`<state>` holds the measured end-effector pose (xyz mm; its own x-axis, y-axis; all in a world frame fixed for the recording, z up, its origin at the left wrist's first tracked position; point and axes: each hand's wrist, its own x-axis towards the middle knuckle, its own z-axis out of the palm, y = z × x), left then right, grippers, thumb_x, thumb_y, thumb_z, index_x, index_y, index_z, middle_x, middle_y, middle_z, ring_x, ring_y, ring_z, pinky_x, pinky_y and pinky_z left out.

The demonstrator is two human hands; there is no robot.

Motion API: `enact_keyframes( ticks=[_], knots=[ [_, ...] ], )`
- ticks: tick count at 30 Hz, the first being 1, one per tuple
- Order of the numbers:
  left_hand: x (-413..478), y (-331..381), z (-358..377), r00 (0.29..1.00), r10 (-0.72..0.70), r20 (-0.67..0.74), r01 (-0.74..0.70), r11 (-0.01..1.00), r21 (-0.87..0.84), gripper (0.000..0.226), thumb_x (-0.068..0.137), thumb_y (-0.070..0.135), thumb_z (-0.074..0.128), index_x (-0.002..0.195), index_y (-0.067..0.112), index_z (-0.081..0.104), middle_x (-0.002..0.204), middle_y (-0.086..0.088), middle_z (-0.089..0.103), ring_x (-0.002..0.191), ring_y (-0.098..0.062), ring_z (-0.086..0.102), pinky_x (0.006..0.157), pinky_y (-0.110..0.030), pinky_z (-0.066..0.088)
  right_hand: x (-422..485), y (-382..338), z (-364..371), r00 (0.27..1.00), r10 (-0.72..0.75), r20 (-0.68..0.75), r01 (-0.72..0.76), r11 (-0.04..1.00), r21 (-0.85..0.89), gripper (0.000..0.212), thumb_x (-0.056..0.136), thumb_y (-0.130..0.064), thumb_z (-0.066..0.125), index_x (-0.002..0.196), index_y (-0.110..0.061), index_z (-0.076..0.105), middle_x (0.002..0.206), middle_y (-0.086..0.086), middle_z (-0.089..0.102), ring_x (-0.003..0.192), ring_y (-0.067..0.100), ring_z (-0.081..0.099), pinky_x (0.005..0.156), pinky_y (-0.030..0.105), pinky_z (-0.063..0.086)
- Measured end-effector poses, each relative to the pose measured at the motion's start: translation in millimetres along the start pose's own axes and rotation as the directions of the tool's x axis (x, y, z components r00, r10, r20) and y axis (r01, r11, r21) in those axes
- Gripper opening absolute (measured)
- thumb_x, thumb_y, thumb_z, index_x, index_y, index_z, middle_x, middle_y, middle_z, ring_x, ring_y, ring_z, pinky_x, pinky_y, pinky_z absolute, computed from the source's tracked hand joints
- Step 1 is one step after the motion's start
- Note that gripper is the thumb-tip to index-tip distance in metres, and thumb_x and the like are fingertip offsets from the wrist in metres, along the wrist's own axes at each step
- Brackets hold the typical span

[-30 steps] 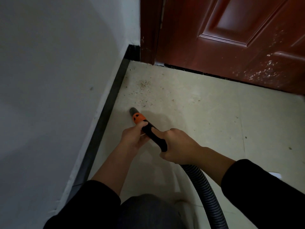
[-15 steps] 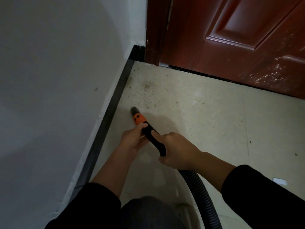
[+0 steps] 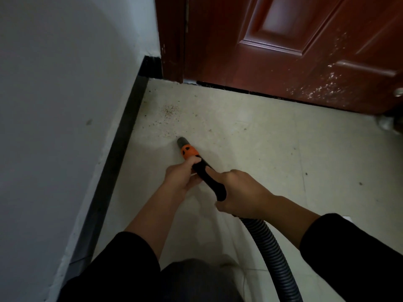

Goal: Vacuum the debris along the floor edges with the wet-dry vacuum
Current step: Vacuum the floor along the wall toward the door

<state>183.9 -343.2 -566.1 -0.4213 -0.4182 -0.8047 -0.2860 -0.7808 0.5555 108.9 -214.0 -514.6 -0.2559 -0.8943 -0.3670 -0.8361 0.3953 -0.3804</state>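
The vacuum nozzle (image 3: 189, 151) has a grey tip, an orange collar and a black handle, and its tip rests low on the pale tiled floor. My left hand (image 3: 181, 176) grips the nozzle just behind the orange collar. My right hand (image 3: 238, 194) grips the rear of the black handle, where the grey ribbed hose (image 3: 275, 262) leaves toward the lower right. A patch of dark debris (image 3: 169, 115) lies scattered on the floor just beyond the tip, near the corner.
A white wall (image 3: 65, 105) with a black baseboard (image 3: 115, 162) runs along the left. A red-brown door (image 3: 294, 51) and its frame close off the far side. A small metal fitting (image 3: 399, 92) shows at the right edge.
The nozzle and both hands have slid a little forward and to the right, away from the baseboard, bringing the tip nearer the lower edge of the debris patch. The grip is unchanged.
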Motion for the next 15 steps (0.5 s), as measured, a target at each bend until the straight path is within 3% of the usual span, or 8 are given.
enact_keyframes(
  ticks=[6,10,12,15],
  knots=[
    [4,0,19,0.999,0.022,0.023,-0.023,0.999,0.041,0.025,0.089,0.014,0.067,0.103,-0.005,0.064,0.094,-0.016,0.069,0.078,-0.021,0.069,0.069,-0.027,0.061,-13,16,8,0.996,0.033,-0.083,-0.036,0.999,-0.034,0.095,0.080,-0.020,0.063,0.153,-0.030,0.004,0.091,0.003,0.054,0.072,0.019,0.049,0.062,0.036,0.049],
    [6,-2,28,1.000,0.018,0.016,-0.019,0.998,0.067,0.018,0.089,0.016,0.067,0.095,-0.001,0.065,0.094,-0.014,0.070,0.073,-0.018,0.070,0.066,-0.026,0.061,-25,21,12,0.992,0.033,-0.121,-0.048,0.992,-0.118,0.078,0.086,-0.020,0.060,0.152,-0.019,0.019,0.134,0.010,0.045,0.096,0.028,0.051,0.077,0.040,0.052],
    [7,-5,29,1.000,0.009,0.010,-0.010,0.997,0.076,0.021,0.088,0.017,0.068,0.098,-0.001,0.065,0.094,-0.013,0.070,0.068,-0.016,0.071,0.067,-0.026,0.061,-29,24,16,0.991,0.007,-0.135,-0.027,0.989,-0.147,0.072,0.082,-0.017,0.062,0.148,-0.015,0.032,0.142,0.013,0.042,0.091,0.030,0.054,0.070,0.041,0.054],
    [5,-11,34,1.000,-0.010,0.014,0.009,0.996,0.088,0.025,0.089,0.017,0.068,0.103,-0.003,0.064,0.093,-0.012,0.070,0.068,-0.015,0.071,0.070,-0.028,0.061,-36,31,17,0.993,-0.001,-0.120,-0.014,0.992,-0.124,0.069,0.076,-0.014,0.068,0.141,-0.012,0.046,0.137,0.015,0.048,0.078,0.029,0.056,0.059,0.041,0.054]
  ],
)
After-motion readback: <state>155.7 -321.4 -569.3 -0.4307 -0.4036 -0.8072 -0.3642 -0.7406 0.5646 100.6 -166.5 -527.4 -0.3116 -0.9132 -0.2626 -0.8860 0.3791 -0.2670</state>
